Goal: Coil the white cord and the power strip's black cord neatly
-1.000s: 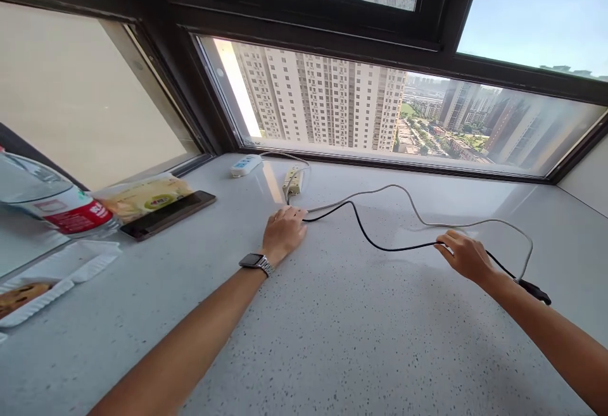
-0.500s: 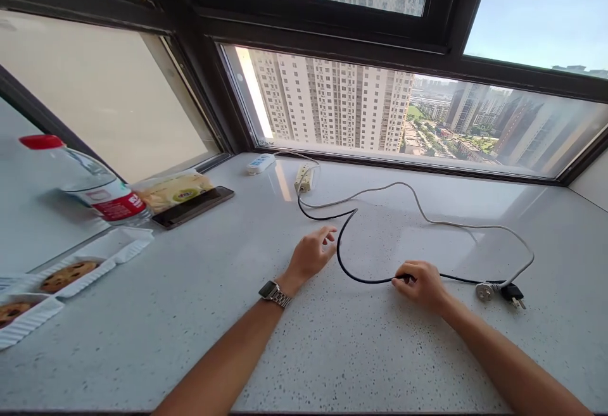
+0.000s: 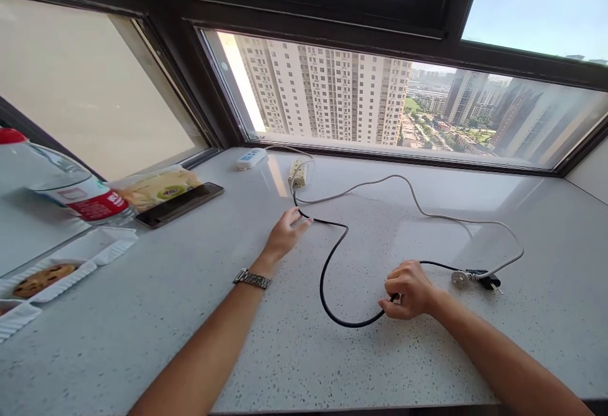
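My right hand [image 3: 407, 289] is closed around a black power cord [image 3: 349, 325], which bows towards the front between my hands. My left hand [image 3: 286, 233], with a watch on its wrist, reaches to the same cord near its far end. Its thumb and fingers are apart, with the cord showing between their tips. Beyond it stands a cream power strip [image 3: 298, 174], where the black cord ends. At right lies the black plug [image 3: 490, 282], prongs outward, against a white plug [image 3: 460, 278] on a white cord [image 3: 418, 204].
A white power strip [image 3: 251, 158] lies by the window corner. At left are a phone [image 3: 180, 204], a pack with yellow print [image 3: 159, 188], a bottle with a red label [image 3: 97, 204] and cookies [image 3: 45, 280] in a white tray. Window frames border the speckled counter [image 3: 294, 352].
My left hand has moved away from me to the cord near the cream power strip. My right hand has pulled the cord slightly nearer and left; the plugs have shifted left.
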The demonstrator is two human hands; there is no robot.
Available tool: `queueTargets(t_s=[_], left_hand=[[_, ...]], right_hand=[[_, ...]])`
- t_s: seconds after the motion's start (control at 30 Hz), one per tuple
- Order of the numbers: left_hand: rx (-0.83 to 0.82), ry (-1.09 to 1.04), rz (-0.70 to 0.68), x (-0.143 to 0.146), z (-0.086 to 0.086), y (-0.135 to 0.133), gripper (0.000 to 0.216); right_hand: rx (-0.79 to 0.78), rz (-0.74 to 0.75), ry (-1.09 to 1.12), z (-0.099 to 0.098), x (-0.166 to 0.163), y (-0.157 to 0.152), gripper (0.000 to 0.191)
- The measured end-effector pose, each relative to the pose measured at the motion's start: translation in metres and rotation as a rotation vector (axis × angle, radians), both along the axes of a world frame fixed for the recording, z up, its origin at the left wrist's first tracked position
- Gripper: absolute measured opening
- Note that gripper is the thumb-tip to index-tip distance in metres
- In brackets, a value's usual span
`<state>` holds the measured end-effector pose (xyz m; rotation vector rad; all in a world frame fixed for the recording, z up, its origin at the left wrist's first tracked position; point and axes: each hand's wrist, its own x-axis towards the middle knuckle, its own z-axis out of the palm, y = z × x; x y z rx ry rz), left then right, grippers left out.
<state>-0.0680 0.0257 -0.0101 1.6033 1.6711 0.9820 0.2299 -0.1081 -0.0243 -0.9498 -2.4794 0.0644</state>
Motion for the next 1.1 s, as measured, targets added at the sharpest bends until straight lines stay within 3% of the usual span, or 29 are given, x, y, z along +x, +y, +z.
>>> queueTargets(t_s=[0.1, 0.17, 0.37, 0.57, 0.8, 0.9, 1.0, 1.1], left_hand=[[-0.06, -0.228, -0.076, 0.006, 0.006, -0.005, 0.059], [-0.098, -0.27, -0.164, 0.011, 0.01, -0.011, 0.058], [-0.014, 0.03, -0.232, 0.033, 0.007, -0.025, 0.047], [0.168, 0.403, -0.324, 0.039, -0.012, -0.016, 0.047], [0.168, 0.441, -0.334, 0.04, -0.011, 0.001, 0.056], [0.162, 0.25, -0.301, 0.045, -0.006, 0.002, 0.048], [0.072, -0.285, -0.122, 0.05, 0.004, 0.01, 0.035], [-0.003, -0.769, 0.109, 0.053, 0.019, 0.029, 0.019]], right_hand=[[0.067, 0.034, -0.021, 0.004, -0.003, -0.003, 0.033], [0.098, 0.031, -0.032, 0.006, -0.001, -0.005, 0.031], [0.204, 0.009, -0.151, 0.03, 0.024, 0.018, 0.03], [0.339, 0.026, -0.249, 0.086, 0.035, 0.066, 0.029], [0.644, -0.037, 0.232, 0.155, 0.017, 0.075, 0.034], [0.744, -0.072, 0.266, 0.18, 0.027, 0.079, 0.034], [0.852, -0.07, 0.258, 0.205, 0.041, 0.07, 0.037], [0.914, -0.066, 0.326, 0.222, 0.054, 0.039, 0.042]])
